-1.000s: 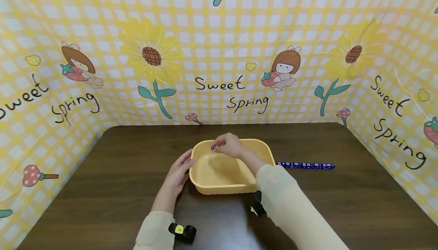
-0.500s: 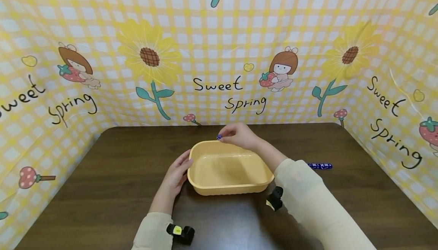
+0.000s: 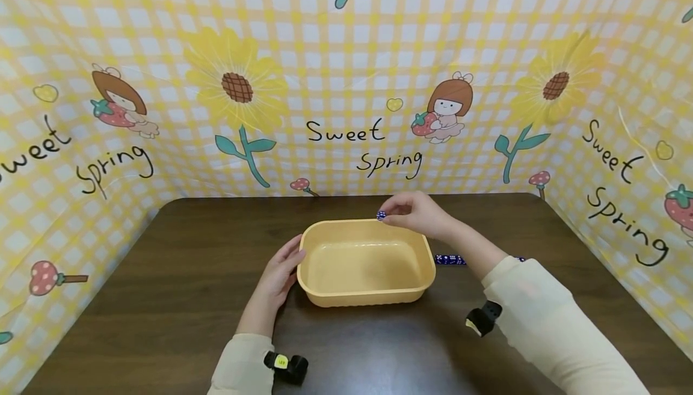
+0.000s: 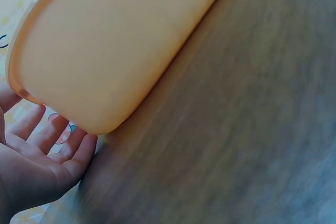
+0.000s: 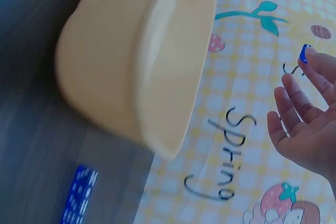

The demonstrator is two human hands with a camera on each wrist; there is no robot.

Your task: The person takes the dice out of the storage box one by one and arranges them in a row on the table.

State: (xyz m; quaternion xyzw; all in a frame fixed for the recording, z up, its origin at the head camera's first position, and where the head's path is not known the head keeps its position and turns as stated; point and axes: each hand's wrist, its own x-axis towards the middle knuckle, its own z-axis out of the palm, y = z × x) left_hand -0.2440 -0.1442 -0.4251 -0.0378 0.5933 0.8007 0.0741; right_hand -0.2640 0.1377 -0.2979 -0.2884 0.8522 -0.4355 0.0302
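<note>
In the head view my right hand (image 3: 419, 213) is raised over the far rim of a yellow plastic tub (image 3: 368, 296). Its thumb and index finger pinch a small blue die with white pips (image 3: 381, 216); the other fingers spread loosely in the right wrist view. My left hand (image 3: 283, 270) holds the tub's left end, thumb at the rim and fingers against the outer wall. The left wrist view has those fingers (image 4: 79, 153) bent lightly at the tub's end. A row of blue dice (image 3: 450, 260) lies to the right of the tub, its middle hidden behind my right forearm.
The dark wooden table (image 3: 178, 299) carries the tub and the dice row. Behind it and along the sides hangs a yellow checked cloth (image 3: 335, 82) with printed flowers and lettering. Each sleeve bears a black wrist camera (image 3: 483, 318).
My right hand has risen from inside the tub to its far rim and shifted right, still pinching the die. My left hand stays at the tub's left end.
</note>
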